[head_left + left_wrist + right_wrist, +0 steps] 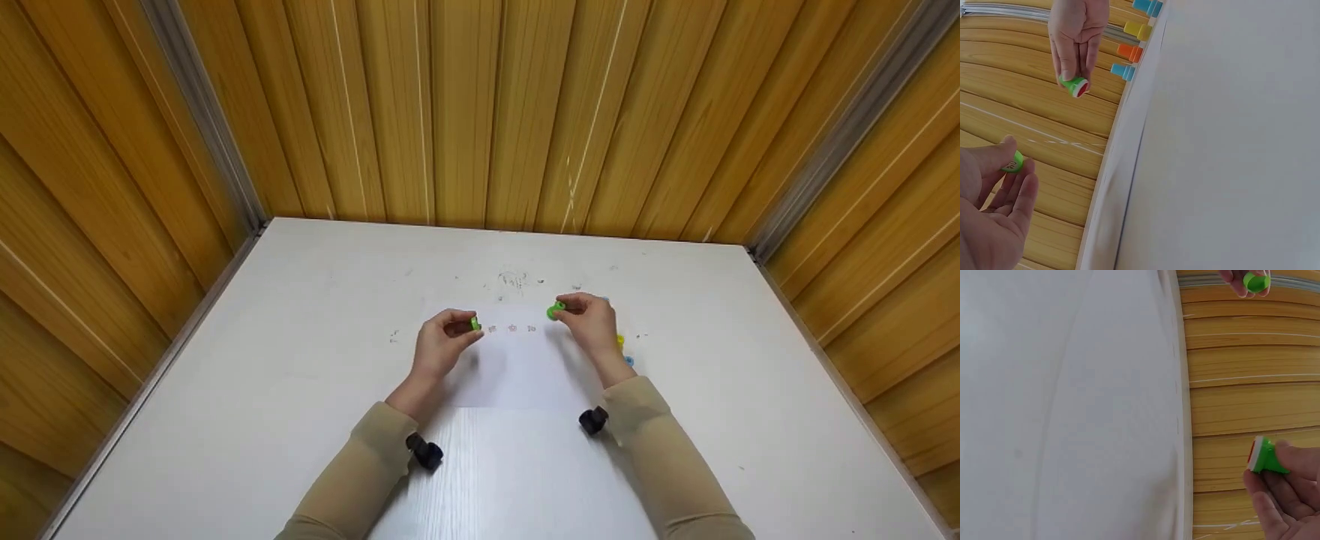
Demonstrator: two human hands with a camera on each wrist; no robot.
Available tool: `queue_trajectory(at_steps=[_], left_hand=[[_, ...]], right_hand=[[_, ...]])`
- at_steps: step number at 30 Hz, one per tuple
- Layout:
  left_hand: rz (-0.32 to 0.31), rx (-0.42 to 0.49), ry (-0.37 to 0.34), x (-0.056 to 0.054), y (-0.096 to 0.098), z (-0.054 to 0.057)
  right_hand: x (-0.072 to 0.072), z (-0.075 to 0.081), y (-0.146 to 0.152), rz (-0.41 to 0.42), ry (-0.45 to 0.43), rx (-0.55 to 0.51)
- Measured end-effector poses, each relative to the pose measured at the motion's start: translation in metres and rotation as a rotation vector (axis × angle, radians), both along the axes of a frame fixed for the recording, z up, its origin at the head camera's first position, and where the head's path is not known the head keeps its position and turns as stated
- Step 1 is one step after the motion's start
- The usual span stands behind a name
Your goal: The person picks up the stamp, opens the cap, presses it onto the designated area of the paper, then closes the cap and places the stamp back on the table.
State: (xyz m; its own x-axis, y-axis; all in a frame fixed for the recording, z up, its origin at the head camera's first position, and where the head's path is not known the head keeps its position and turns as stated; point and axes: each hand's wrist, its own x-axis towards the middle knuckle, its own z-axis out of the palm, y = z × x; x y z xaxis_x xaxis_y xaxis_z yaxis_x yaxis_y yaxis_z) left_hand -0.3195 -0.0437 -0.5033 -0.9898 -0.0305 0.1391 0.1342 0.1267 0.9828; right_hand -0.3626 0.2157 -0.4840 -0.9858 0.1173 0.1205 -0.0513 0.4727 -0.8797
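Observation:
My left hand pinches a small green cap between thumb and fingertips, above the left edge of a white sheet of paper. My right hand holds a green toy stamp by its handle over the upper right of the sheet. The stamp is uncapped, and its red printing face shows in the left wrist view. Three small printed marks lie in a row near the top of the paper, between the hands.
Right of the paper stand several other small stamps, among them a yellow one, an orange one and a blue one. Dark scribbles mark the white table beyond the sheet. Wood-look panels wall the table in.

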Motion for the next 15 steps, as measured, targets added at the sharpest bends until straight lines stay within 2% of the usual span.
queue_trajectory(at_steps=[3,6,10,15], left_hand=[[0.009,-0.004,-0.014,-0.001,-0.002,0.000],[0.010,0.000,-0.024,-0.002,-0.003,0.000],[0.011,0.017,-0.030,-0.002,-0.004,-0.001],[0.011,0.027,-0.033,-0.004,-0.005,-0.001]], right_hand=[[-0.005,-0.001,0.000,-0.007,-0.048,0.132],[-0.009,-0.003,0.000,-0.015,-0.094,0.215],[-0.013,-0.004,-0.001,-0.015,-0.171,0.257],[-0.017,-0.003,-0.004,-0.007,-0.238,0.252]])
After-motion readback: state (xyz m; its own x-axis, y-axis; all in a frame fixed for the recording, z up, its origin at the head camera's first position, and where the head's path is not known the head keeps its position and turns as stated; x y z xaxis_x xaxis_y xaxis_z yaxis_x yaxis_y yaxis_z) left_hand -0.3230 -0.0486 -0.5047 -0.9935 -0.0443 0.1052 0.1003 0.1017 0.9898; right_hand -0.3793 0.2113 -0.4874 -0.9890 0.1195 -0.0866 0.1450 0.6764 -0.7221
